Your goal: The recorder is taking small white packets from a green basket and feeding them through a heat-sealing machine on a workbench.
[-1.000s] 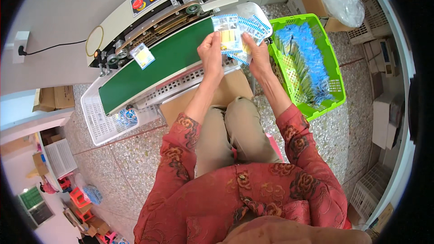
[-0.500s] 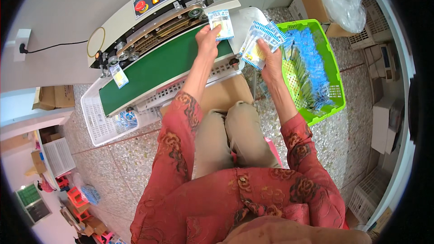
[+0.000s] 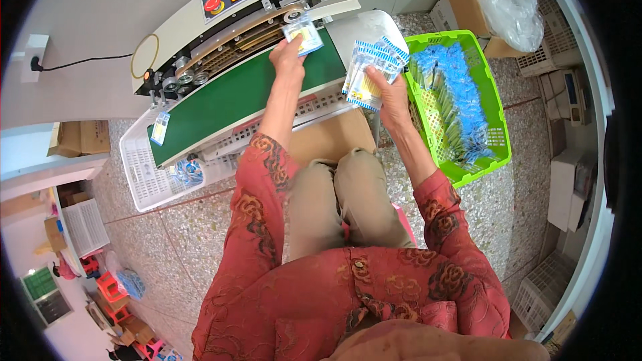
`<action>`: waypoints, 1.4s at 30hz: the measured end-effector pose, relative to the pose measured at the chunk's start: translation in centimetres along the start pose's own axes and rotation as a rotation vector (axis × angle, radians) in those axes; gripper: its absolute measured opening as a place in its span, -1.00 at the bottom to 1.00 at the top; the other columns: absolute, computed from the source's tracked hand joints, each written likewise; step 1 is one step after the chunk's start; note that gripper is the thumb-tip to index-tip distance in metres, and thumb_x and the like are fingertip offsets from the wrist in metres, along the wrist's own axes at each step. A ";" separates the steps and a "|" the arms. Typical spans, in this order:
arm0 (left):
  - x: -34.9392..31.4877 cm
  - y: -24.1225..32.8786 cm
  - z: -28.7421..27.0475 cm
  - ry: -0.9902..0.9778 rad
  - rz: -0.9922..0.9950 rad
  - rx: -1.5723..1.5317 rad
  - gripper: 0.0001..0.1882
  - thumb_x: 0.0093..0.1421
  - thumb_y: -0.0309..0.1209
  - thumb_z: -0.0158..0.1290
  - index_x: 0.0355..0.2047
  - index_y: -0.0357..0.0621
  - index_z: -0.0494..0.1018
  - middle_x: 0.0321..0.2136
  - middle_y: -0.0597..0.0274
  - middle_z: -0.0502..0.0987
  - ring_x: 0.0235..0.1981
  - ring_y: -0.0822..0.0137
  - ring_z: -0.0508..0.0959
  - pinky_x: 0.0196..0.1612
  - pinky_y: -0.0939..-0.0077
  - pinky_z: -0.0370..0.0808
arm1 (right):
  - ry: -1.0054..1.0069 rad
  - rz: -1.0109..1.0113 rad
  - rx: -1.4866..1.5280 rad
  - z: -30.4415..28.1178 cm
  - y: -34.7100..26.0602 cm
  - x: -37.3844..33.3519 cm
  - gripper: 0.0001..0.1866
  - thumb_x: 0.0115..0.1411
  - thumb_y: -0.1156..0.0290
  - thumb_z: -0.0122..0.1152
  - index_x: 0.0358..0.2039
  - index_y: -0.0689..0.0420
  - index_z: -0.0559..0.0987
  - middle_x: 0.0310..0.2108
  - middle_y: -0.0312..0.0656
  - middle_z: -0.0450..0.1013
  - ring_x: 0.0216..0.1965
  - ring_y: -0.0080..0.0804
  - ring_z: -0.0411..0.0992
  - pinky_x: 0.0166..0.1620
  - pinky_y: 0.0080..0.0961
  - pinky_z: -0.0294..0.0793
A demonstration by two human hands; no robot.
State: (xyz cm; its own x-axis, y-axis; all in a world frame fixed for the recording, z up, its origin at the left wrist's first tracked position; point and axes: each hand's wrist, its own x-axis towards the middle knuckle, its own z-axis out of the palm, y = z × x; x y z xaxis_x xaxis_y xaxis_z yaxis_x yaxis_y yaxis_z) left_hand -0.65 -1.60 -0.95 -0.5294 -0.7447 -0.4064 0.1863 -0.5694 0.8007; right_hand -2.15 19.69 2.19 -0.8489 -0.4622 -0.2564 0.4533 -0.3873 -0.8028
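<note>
Left hand (image 3: 287,61) pinching one packet (image 3: 307,39) above green belt (image 3: 247,90), right hand (image 3: 393,97) gripping fanned packets (image 3: 380,60)

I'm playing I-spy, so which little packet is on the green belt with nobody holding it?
The lone packet at the left end of the green belt. The left hand holds another packet; the right hand holds a fanned bunch.

We're riding high on the wearer's head, a wide fisheye staring down and slightly forward: red jacket (image 3: 321,287) looming closest at bottom centre, left hand (image 3: 287,60) and right hand (image 3: 391,99) farther out, upper middle, straight lines bowing rimward!
</note>
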 end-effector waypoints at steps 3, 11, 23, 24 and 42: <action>-0.9 1.3 -2.2 -0.006 -0.063 -0.176 -0.72 0.03 -0.54 0.07 -0.24 -0.40 0.33 -0.26 0.02 0.44 -0.24 0.19 0.48 -0.16 0.32 0.47 | -0.022 0.053 0.014 0.3 -0.1 -0.2 -0.70 -0.04 0.41 0.26 -0.28 0.19 0.44 -0.34 -0.25 0.45 -0.37 -0.57 0.42 -0.26 -0.59 0.41; -10.2 0.6 -0.3 -0.294 -0.272 0.248 -0.60 0.11 -0.17 0.01 -0.23 -0.29 0.36 -0.32 0.13 0.48 -0.35 0.33 0.50 -0.32 0.54 0.44 | -0.038 0.043 -0.014 0.7 -0.3 0.3 -0.71 -0.01 0.38 0.22 -0.27 0.18 0.44 -0.33 -0.26 0.45 -0.34 -0.55 0.43 -0.25 -0.55 0.44; -11.4 -0.4 2.1 -0.290 0.501 0.781 -0.86 0.05 -0.45 0.04 -0.48 -0.31 0.49 -0.64 0.45 0.44 -0.61 0.68 0.30 -0.55 0.75 0.27 | -0.069 0.050 0.058 0.8 -0.6 0.5 -0.70 -0.04 0.49 0.23 -0.25 0.19 0.43 -0.29 -0.23 0.45 -0.31 -0.49 0.43 -0.22 -0.52 0.45; -11.4 -0.4 2.2 -0.291 0.499 0.785 -0.86 0.05 -0.45 0.04 -0.48 -0.31 0.49 -0.64 0.45 0.44 -0.61 0.68 0.30 -0.55 0.75 0.27 | -0.066 0.052 0.061 0.7 -0.3 0.6 -0.70 -0.04 0.49 0.23 -0.25 0.19 0.43 -0.29 -0.23 0.45 -0.31 -0.49 0.43 -0.22 -0.52 0.45; -10.6 -0.2 2.8 -0.159 0.524 0.467 -0.86 0.10 -0.44 0.00 -0.48 -0.29 0.43 -0.60 0.37 0.45 -0.62 0.58 0.36 -0.56 0.68 0.30 | -0.091 0.100 0.222 0.3 0.0 1.1 -0.68 -0.06 0.53 0.21 -0.23 0.17 0.42 -0.30 -0.26 0.43 -0.28 -0.47 0.43 -0.20 -0.47 0.47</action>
State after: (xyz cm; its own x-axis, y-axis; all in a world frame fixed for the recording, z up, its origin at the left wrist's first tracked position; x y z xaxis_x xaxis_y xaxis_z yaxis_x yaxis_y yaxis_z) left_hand 2.64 7.35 4.45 -0.5882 -0.7993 0.1232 0.0946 0.0833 0.9920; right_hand -3.01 18.90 2.07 -0.7735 -0.5730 -0.2710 0.5909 -0.4974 -0.6351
